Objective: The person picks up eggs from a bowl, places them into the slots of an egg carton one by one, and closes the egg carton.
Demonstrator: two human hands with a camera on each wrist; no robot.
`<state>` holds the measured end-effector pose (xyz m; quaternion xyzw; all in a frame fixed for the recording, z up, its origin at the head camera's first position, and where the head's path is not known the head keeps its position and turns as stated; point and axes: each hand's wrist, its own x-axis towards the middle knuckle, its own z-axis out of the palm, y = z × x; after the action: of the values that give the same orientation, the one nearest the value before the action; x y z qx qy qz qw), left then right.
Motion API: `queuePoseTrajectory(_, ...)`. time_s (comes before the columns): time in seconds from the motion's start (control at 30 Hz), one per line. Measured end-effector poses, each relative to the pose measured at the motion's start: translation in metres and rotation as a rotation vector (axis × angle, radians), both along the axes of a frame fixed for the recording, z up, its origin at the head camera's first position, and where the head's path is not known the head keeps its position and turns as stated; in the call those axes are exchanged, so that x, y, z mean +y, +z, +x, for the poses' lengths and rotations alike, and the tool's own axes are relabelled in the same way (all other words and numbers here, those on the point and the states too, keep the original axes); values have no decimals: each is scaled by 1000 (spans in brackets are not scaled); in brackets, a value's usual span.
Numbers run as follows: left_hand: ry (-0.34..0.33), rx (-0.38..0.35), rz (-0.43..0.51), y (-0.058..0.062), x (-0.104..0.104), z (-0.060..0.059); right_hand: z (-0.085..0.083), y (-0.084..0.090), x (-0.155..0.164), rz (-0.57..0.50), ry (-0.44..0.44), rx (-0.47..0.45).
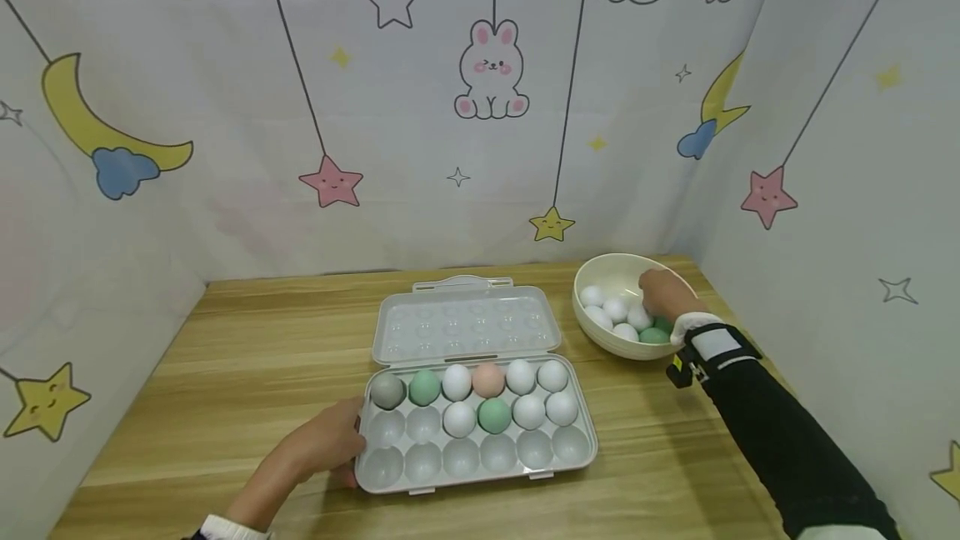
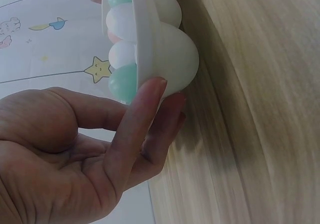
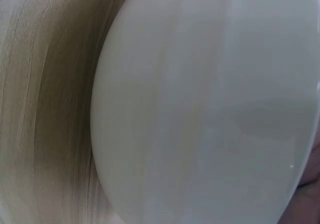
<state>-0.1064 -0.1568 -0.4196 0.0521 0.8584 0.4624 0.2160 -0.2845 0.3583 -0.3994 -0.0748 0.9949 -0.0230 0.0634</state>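
Clear plastic egg tray (image 1: pixel 480 461) sits on the wooden table (image 1: pixel 225 373), near centre, lid (image 1: pixel 465 325) flipped open flat on the far side. Far row of the tray, left to right: grey egg (image 1: pixel 387 391), green egg (image 1: pixel 424 387), white, pink egg (image 1: pixel 488 379), white, white; middle row has four eggs towards the right (white, green, white, white); near row holds none. Left hand (image 1: pixel 322 444) rests against the tray's near-left corner; in the left wrist view the fingers (image 2: pixel 137 129) are extended and pressed flat against the tray's side wall (image 2: pixel 172 59), thumb apart, nothing pinched. White bowl (image 1: pixel 600 269) stands far right of the tray, just apart from it, holding white eggs (image 1: pixel 611 311) and one green one (image 1: pixel 654 337) at its near side. Right hand (image 1: pixel 663 294) is down inside the bowl on the right side, over the eggs (fingers hidden behind the back of the hand, so cannot tell if it grips one). Right wrist view shows only the bowl's outer wall (image 3: pixel 210 114) and table, blurred. Black sleeve and wrist strap (image 1: pixel 712 348) on the right arm.
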Motion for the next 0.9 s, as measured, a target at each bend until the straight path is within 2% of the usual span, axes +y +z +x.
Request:
queuePoseTrajectory(0.27, 17, 3, -15, 0, 2, -1, 1, -3, 3, -33, 2, 23)
queuePoseTrajectory(0.47, 12, 3, -10, 0, 0, 0, 2, -7, 8, -164, -60, 24)
queuePoseTrajectory(0.57, 20, -4, -20, 2, 0, -1, 4, -6, 12, -219, -80, 65)
queuePoseTrajectory(0.67, 18, -3, -28, 3, 1, -1, 6, -2, 14, -253, -71, 144)
queuePoseTrajectory(0.8, 14, -2, -38, 3, 2, -2, 12, 7, 15, -271, -30, 226)
queuePoseTrajectory(0.9, 19, -3, -45, 2, 4, -2, 19, 18, 13, -317, -24, 246)
